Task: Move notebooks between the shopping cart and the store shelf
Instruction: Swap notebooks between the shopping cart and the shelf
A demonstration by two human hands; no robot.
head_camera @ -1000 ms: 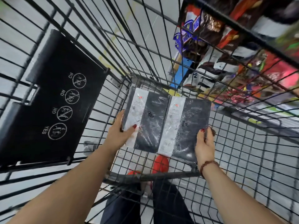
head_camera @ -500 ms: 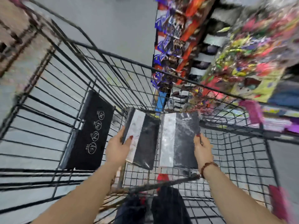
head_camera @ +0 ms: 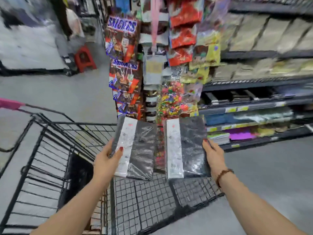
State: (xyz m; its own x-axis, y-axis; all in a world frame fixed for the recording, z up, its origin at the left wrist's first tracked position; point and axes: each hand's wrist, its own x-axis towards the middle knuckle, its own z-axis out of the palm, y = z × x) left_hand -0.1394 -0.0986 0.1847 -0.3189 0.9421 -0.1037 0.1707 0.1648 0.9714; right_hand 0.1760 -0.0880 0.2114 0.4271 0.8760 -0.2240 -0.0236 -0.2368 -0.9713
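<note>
I hold two shrink-wrapped notebook packs, each black with a white band. My left hand (head_camera: pixel 108 160) grips the left notebook pack (head_camera: pixel 135 150) by its left edge. My right hand (head_camera: pixel 213 156) grips the right notebook pack (head_camera: pixel 186 148) by its right edge. Both packs are raised above the black wire shopping cart (head_camera: pixel 71 150), a gap apart. The store shelf (head_camera: pixel 254 106) with stacked stationery stands to the right, beyond the packs.
Hanging snack bags and candy packets (head_camera: pixel 123 68) fill a rack straight ahead. A red stool (head_camera: pixel 84 58) stands on the grey floor at the far left. The cart's pink handle end (head_camera: pixel 10 103) shows at the left edge.
Both hands have lifted the two packs up out of the cart and apart. My view has swung up toward the shelves.
</note>
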